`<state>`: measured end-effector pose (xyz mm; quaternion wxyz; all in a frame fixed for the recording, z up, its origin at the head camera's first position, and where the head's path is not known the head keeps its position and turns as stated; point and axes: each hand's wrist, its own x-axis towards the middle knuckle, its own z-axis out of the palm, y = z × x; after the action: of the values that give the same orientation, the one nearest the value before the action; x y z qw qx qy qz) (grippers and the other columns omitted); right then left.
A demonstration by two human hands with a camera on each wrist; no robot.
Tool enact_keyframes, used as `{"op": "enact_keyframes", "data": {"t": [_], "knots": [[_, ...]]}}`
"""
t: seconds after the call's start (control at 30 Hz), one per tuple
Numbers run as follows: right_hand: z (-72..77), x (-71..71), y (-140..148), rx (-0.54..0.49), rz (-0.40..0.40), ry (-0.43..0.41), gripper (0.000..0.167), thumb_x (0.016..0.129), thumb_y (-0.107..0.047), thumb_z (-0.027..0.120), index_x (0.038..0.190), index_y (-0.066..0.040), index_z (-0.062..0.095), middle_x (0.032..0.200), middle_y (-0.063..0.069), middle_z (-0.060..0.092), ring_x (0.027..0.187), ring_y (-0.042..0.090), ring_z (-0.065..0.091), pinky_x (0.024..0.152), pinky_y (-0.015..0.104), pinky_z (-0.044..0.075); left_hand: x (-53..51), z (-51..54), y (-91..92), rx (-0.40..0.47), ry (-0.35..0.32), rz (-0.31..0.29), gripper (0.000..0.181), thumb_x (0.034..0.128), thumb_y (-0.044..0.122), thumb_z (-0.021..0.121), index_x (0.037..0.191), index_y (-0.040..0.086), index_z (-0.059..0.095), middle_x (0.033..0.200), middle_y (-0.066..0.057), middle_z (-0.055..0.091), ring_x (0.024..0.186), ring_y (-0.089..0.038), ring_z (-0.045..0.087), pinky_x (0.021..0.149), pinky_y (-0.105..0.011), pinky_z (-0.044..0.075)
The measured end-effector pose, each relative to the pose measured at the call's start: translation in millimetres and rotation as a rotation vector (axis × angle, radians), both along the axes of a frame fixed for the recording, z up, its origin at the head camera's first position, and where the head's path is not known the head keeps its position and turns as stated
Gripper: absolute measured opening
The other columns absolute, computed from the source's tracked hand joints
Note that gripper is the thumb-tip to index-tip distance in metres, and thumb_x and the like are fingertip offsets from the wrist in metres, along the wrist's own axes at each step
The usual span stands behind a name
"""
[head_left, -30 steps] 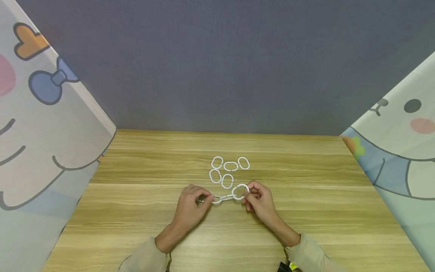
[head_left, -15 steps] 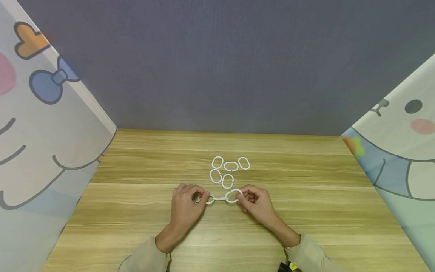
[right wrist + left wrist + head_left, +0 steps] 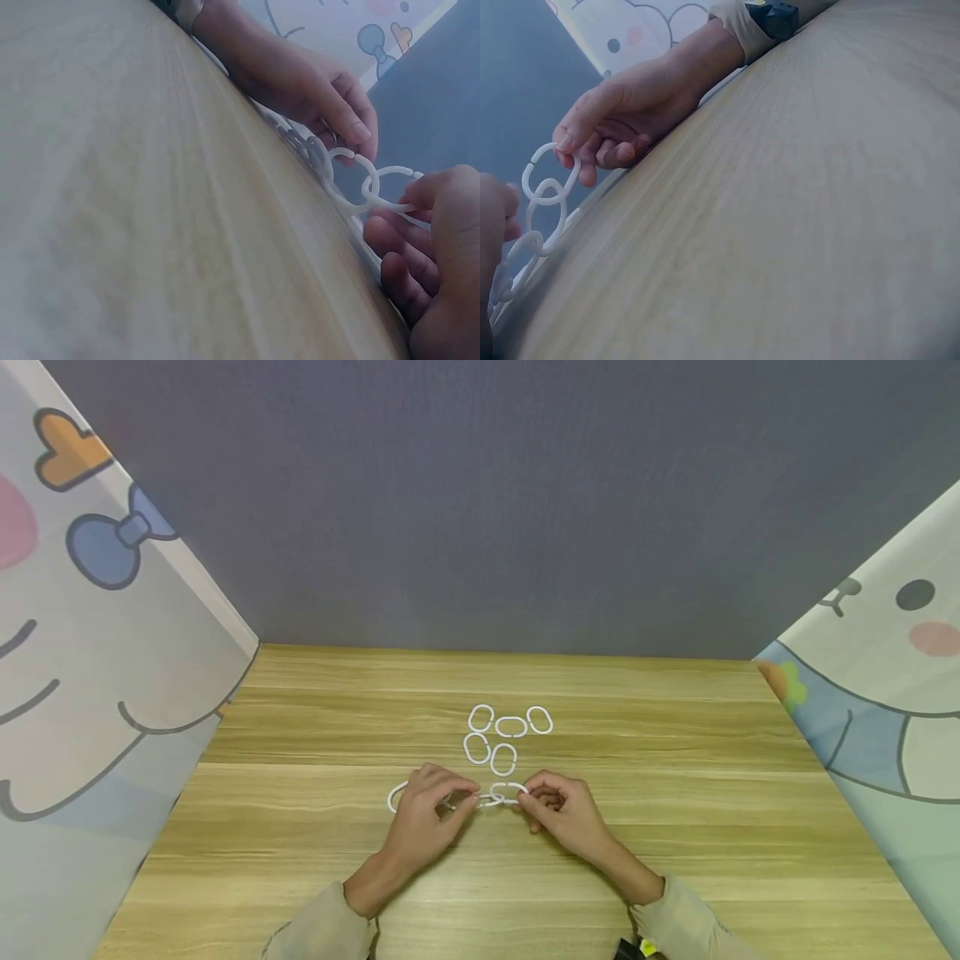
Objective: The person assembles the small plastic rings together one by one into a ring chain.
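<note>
Pinching end link point(image 3: 391, 169) of white chain point(image 3: 376, 180) in grip of right hand point(image 3: 566, 810); holding same chain, stretched between hands over tabletop point(image 3: 637, 735), in curled grip of left hand point(image 3: 423, 814). Noting outer link point(image 3: 389, 800) protruding past left hand, plus five loose white links point(image 3: 512, 718) beyond.

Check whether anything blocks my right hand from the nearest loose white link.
Nothing visible stands between the right hand and the nearest loose link, apart from the end of the white chain that the hand itself pinches.
</note>
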<state>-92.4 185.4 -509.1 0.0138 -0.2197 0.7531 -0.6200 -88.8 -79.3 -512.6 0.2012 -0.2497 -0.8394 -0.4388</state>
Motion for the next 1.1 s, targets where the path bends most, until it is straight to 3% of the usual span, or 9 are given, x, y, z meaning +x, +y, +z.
{"op": "enact_keyframes", "data": {"t": [0.23, 0.47, 0.7, 0.93, 1.1], "knots": [[-1.5, -0.2, 1, 0.037, -0.007, 0.066, 0.012, 0.1, 0.005, 0.077, 0.097, -0.007, 0.079, 0.068, 0.009, 0.067, 0.059, 0.001, 0.057, 0.048, 0.022, 0.048, 0.5, 1.4, -0.4, -0.022, -0.036, -0.074, 0.022, 0.0879, 0.018, 0.095, 0.108, 0.017, 0.086, 0.104, 0.009, 0.082, 0.099, -0.011, 0.067, 0.09, -0.036, 0.052], [-1.0, 1.4, 2, 0.033, 0.062, 0.001, 0.008, 0.097, 0.006, 0.08, 0.1, -0.001, 0.082, 0.076, 0.011, 0.077, 0.058, 0.004, 0.064, 0.05, 0.021, 0.054, 0.2, 1.3, -0.1, 0.006, -0.049, -0.065, 0.018, 0.0874, 0.018, 0.096, 0.102, 0.019, 0.085, 0.101, 0.01, 0.081, 0.096, -0.01, 0.066, 0.085, -0.032, 0.051], [-0.6, 1.8, 2, 0.046, 0.067, -0.012, 0.007, 0.095, 0.002, 0.085, 0.101, -0.001, 0.084, 0.077, 0.009, 0.078, 0.058, 0.002, 0.063, 0.048, 0.021, 0.053, 0.2, 0.9, 0.2, 0.015, -0.048, -0.064, 0.014, 0.0871, 0.015, 0.095, 0.096, 0.017, 0.085, 0.094, 0.01, 0.08, 0.093, -0.009, 0.065, 0.082, -0.031, 0.052], [2.9, -2.8, 5, 0.009, 0.02, 0.027, 0.011, 0.103, 0.005, 0.073, 0.111, 0.003, 0.08, 0.083, 0.017, 0.076, 0.06, 0.007, 0.061, 0.051, 0.024, 0.053, 0.6, 2.3, 0.7, 0.022, -0.075, -0.07, 0.01, 0.0901, 0.013, 0.092, 0.097, 0.014, 0.085, 0.095, 0.008, 0.08, 0.093, -0.01, 0.065, 0.08, -0.029, 0.052], [5.2, -12.6, 6, 0.023, -0.091, 0.067, 0.009, 0.105, 0.005, 0.071, 0.11, 0.006, 0.078, 0.085, 0.019, 0.077, 0.056, 0.013, 0.061, 0.049, 0.023, 0.051, 0.9, 2.1, 0.8, 0.02, -0.064, -0.064, 0.01, 0.0901, 0.011, 0.092, 0.097, 0.014, 0.085, 0.095, 0.008, 0.08, 0.094, -0.011, 0.065, 0.083, -0.032, 0.051]]}}
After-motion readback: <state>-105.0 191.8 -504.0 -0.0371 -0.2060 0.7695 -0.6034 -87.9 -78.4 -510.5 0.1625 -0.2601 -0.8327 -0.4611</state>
